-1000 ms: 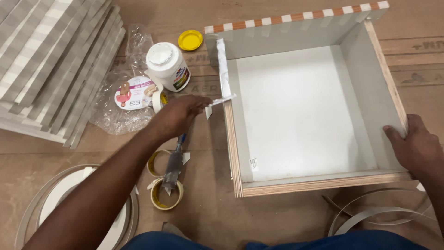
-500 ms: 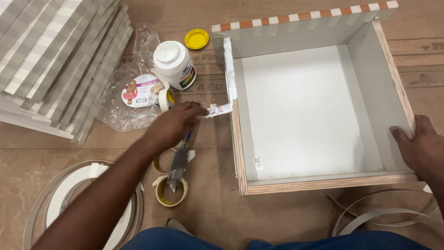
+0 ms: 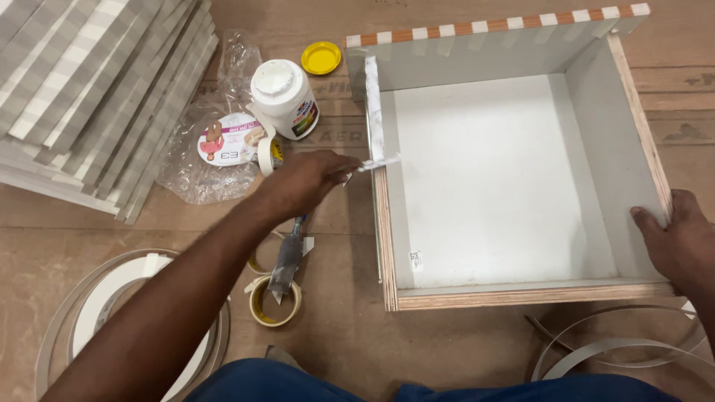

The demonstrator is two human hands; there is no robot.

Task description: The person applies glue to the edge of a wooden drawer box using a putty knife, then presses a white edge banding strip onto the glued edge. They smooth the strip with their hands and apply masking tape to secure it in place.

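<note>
A fanned stack of flat grey-and-white striped panels [image 3: 82,89] lies far left above one coil of thin white edge banding [image 3: 112,320]. Next come crinkled clear plastic wrap [image 3: 201,149], one white glue jar [image 3: 285,98], its round yellow lid [image 3: 321,57], and two tape rolls [image 3: 274,298] under a metal scraper [image 3: 287,257]. The left hand [image 3: 309,181] pinches a white strip [image 3: 375,119] onto the left plywood edge of the square, smooth-lined box [image 3: 514,294]. The right hand [image 3: 674,242] grips the box's right wall.
</note>
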